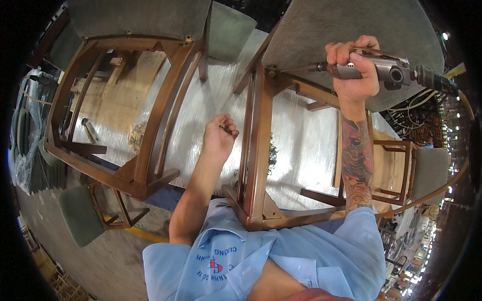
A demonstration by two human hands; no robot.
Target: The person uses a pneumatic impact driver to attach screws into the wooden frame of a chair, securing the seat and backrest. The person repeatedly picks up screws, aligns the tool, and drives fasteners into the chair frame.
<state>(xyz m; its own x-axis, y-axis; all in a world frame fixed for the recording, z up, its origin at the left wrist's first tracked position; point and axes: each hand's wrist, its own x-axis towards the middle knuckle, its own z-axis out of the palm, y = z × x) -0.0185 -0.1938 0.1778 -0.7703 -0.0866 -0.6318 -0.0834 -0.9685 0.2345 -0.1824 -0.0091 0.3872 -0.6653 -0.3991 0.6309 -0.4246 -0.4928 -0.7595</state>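
Observation:
My right hand (355, 70) is closed around a grey metal pneumatic screwdriver (390, 74), its thumb and fingers wrapped over the body. The tool lies nearly level, its bit pointing left at a small metal bracket (272, 70). That bracket sits where a brown wooden chair frame (260, 150) meets a grey-green upholstered panel (316, 35). Whether the bit is seated in a screw is too small to tell. My left hand (219, 138) is held curled, palm up, left of this frame. Small dark screws (226, 129) show between its fingers.
Another upturned brown chair frame (165, 105) with a grey panel stands to the left on the plastic-covered table (201, 95). An air hose (427, 200) curves down the right side. More chairs, including a green-grey one (83, 215), stand around on the floor.

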